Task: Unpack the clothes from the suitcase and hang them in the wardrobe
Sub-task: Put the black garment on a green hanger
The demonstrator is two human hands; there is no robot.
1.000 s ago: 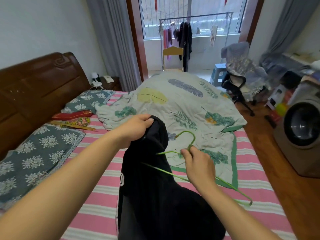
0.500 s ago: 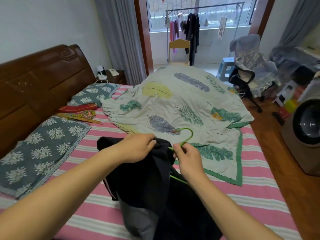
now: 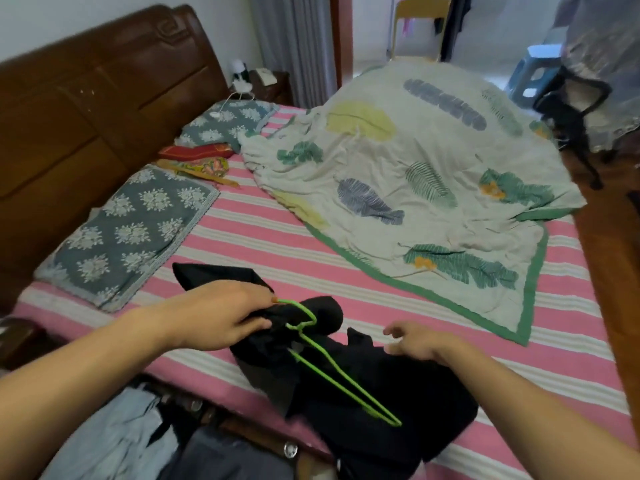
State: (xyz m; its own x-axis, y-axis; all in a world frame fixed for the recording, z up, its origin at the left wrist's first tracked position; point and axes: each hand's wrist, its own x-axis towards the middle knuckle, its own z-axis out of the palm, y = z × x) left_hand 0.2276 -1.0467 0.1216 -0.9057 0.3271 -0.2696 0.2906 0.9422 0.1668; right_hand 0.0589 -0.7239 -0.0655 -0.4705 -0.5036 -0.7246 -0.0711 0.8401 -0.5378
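Note:
A black garment (image 3: 374,393) lies crumpled on the near edge of the pink striped bed (image 3: 263,244). A thin green wire hanger (image 3: 332,372) lies across it, hook toward the headboard. My left hand (image 3: 221,320) grips a bunched part of the black cloth and touches the hanger's hook with a fingertip. My right hand (image 3: 415,342) hovers just above the garment's right part, fingers loosely spread, holding nothing. At the bottom left, light blue and grey clothes (image 3: 114,441) show below the bed edge, apparently in the suitcase.
A leaf-print quilt (image 3: 422,174) covers the far right of the bed. Two blue floral pillows (image 3: 128,233) lie by the brown headboard (image 3: 86,98). A black chair (image 3: 571,109) and a blue stool (image 3: 533,74) stand on the wooden floor at right.
The garment and hanger have gone down onto the bed. My right hand has let go of the hanger and moved right. My view has tilted down toward the bed edge.

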